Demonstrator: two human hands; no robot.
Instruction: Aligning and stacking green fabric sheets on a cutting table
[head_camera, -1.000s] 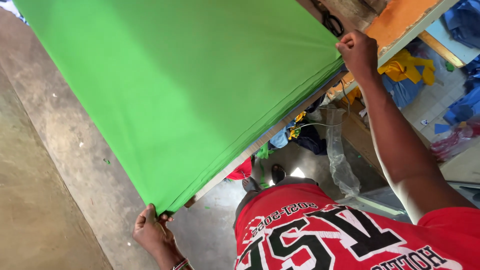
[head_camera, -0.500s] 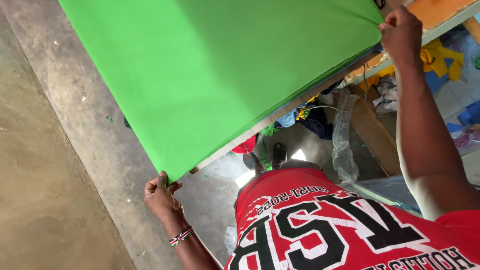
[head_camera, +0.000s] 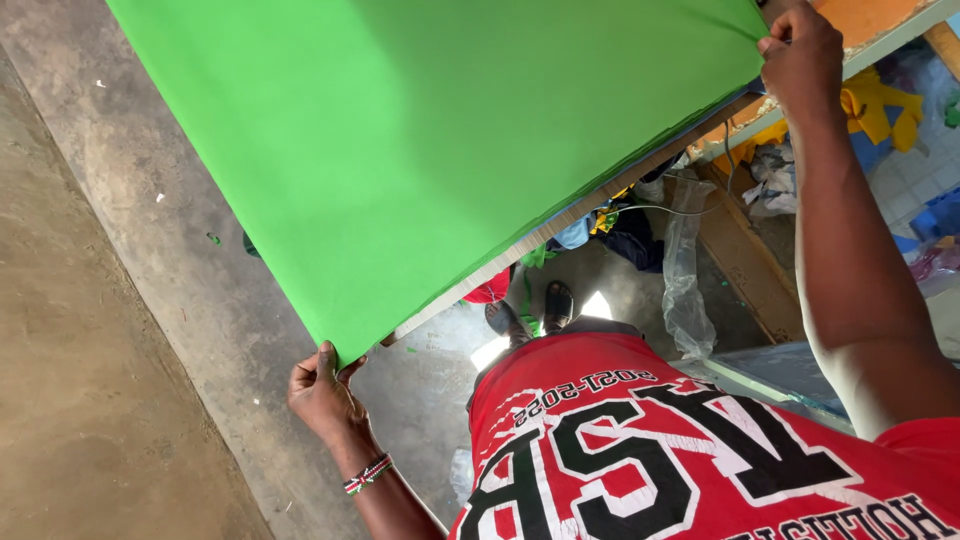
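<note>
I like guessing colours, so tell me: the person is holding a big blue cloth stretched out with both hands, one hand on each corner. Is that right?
Not quite. The head view shows the cloth is bright green, not blue. The rest holds: the left hand pinches one corner and the right hand grips the other, with the cloth stretched out between them.

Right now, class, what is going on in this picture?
A person in a red printed shirt holds a large green fabric sheet stretched out over a table edge. The left hand pinches one near corner, and the right hand grips the other corner. The cloth looks taut and smooth between them.
</note>
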